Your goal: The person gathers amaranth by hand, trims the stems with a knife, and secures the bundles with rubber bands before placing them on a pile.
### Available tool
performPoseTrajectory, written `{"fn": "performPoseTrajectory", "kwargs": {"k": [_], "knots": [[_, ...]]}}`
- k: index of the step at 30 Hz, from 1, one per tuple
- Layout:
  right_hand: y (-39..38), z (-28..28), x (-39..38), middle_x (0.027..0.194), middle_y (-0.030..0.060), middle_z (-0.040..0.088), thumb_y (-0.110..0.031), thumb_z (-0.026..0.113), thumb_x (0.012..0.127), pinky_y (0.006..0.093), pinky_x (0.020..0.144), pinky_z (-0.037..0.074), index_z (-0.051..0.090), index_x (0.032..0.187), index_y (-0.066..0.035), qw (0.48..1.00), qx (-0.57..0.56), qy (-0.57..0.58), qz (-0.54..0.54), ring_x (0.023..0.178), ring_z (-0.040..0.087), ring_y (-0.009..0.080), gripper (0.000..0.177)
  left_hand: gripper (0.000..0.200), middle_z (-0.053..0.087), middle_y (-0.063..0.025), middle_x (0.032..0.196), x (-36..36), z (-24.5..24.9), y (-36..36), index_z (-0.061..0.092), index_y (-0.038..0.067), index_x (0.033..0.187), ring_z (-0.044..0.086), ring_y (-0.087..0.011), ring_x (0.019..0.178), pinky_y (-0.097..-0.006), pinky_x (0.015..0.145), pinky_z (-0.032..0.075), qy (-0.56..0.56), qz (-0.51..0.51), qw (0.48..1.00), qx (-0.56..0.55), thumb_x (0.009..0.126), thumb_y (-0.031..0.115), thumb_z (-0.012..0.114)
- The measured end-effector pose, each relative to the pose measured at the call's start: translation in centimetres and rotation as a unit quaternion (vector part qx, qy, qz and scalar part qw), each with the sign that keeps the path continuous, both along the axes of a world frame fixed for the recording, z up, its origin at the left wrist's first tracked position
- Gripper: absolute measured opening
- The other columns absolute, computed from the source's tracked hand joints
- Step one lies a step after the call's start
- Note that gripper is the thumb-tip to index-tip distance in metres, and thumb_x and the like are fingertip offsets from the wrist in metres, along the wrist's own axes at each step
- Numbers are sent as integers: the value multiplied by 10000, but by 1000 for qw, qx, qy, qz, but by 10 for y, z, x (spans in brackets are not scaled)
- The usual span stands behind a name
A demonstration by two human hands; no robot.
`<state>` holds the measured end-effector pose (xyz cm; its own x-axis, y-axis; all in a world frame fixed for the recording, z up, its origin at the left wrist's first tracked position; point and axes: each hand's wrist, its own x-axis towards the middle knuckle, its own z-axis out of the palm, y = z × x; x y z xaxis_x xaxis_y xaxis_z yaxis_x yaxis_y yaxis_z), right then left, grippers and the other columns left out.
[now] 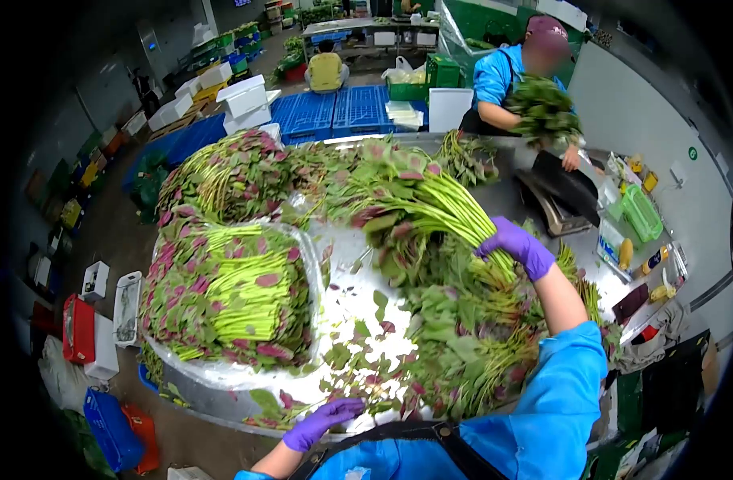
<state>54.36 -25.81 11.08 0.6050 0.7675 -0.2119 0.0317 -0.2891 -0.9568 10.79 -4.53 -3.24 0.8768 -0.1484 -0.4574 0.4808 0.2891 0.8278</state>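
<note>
My right hand (517, 246), in a purple glove, is closed around the stems of a bunch of red amaranth greens (442, 196). The bunch is lifted above the metal table, its leaves pointing to the far left. My left hand (326, 422), gloved in purple too, is near the table's front edge with fingers stretched out and nothing in it. Loose leaves (366, 364) lie just beyond it. Under my right arm spreads a pile of amaranth (478, 320). On the left, neatly stacked amaranth (250, 284) rests in a clear plastic liner (312, 268).
Another amaranth heap (222, 172) sits at the back left. Across the table, a co-worker (494, 88) holds leafy greens (545, 108) beside a dark scale (558, 196). A green basket (641, 214) stands at the right. Blue pallets (334, 112) and white foam boxes (245, 96) are behind.
</note>
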Motion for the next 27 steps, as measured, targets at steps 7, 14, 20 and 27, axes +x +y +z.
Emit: {"fn": "performPoseTrajectory", "kwargs": {"k": [7,14,20,27], "knots": [[39,-47,167,686,94,598,-10,680,599,288,560,472,571,802,36,997,62,-41,7,592,575,156,236,374,475,-103,1254,55,12,-29,453,-6,1230,453,-188,1158,-296,980,345,50,76,995,-29,890,146,489],[-18,-258,273,861,187,640,-114,720,464,393,722,494,613,995,-36,839,-484,-244,53,802,618,329,547,416,522,-69,1191,103,25,-50,426,55,1261,484,-170,1117,-286,937,380,158,186,969,-43,882,202,513],[-34,-269,263,1072,184,589,-163,779,462,376,850,452,469,1223,-55,904,-359,-230,-39,987,567,327,829,398,514,-111,1213,102,-22,-40,425,-2,1254,470,-203,1142,-315,968,366,169,130,977,-18,890,145,490],[-18,-217,215,1275,203,421,-190,724,607,390,976,352,412,1265,-48,893,-191,-404,-54,1182,402,346,741,390,516,-97,1200,81,-24,-40,426,15,1260,480,-179,1121,-290,980,359,42,115,991,63,905,165,485]]}}
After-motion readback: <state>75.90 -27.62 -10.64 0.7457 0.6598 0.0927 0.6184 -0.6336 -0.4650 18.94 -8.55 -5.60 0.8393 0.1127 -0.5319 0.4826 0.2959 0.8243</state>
